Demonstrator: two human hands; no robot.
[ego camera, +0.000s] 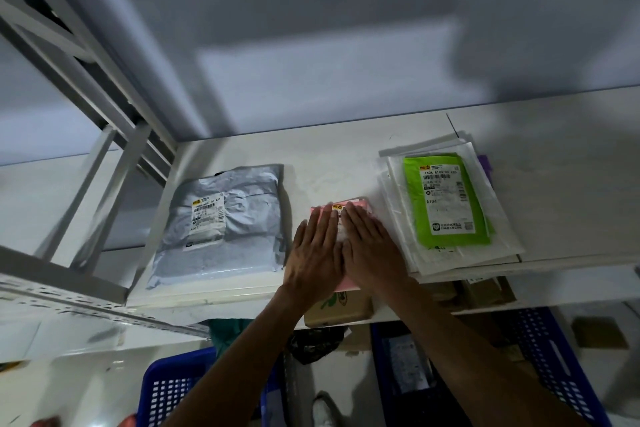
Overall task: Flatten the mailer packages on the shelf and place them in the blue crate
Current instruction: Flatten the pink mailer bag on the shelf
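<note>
Right now, on the head camera, I see the pink mailer (358, 204) lying on the white shelf (346, 152) near its front edge, mostly covered by both hands. The left hand (317, 253) and the right hand (372, 250) lie side by side on it, palms down and fingers straight, pressing rather than gripping. A crumpled grey mailer (221, 222) lies just to the left. On the right, a green mailer (446, 198) tops a stack of white mailers (396, 191). Below the shelf I make out one blue crate (550, 350) on the right and a second blue crate (166, 392) on the left
</note>
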